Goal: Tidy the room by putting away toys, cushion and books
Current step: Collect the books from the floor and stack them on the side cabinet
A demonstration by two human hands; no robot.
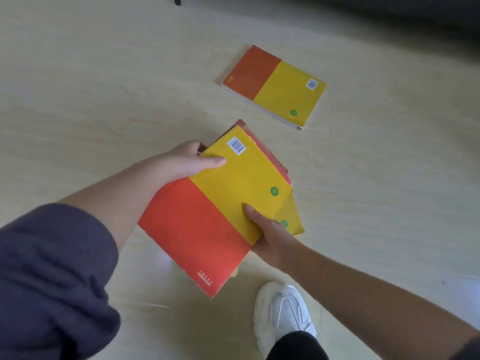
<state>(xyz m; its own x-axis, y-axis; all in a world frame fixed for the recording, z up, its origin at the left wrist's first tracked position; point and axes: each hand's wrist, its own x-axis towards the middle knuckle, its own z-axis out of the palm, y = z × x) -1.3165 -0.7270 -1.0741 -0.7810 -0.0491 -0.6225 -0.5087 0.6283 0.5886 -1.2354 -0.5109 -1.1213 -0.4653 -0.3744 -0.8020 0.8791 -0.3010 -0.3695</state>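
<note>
A stack of red-and-yellow books [215,211] is held above the pale floor, back covers up, with a barcode label near the far corner. My left hand [189,158] grips the stack's far left edge, thumb flat on the top cover. At the near right edge my right hand [267,237] holds it, thumb on the yellow cover and fingers underneath. The edges of lower books stick out at the far and right sides. One more red-and-yellow book [275,85] lies flat on the floor beyond the stack.
A white sneaker [283,315] stands on the pale wooden floor [104,87] just below the stack. A dark piece of furniture [415,11] fills the top right corner, and a dark leg [177,0] shows at the top edge.
</note>
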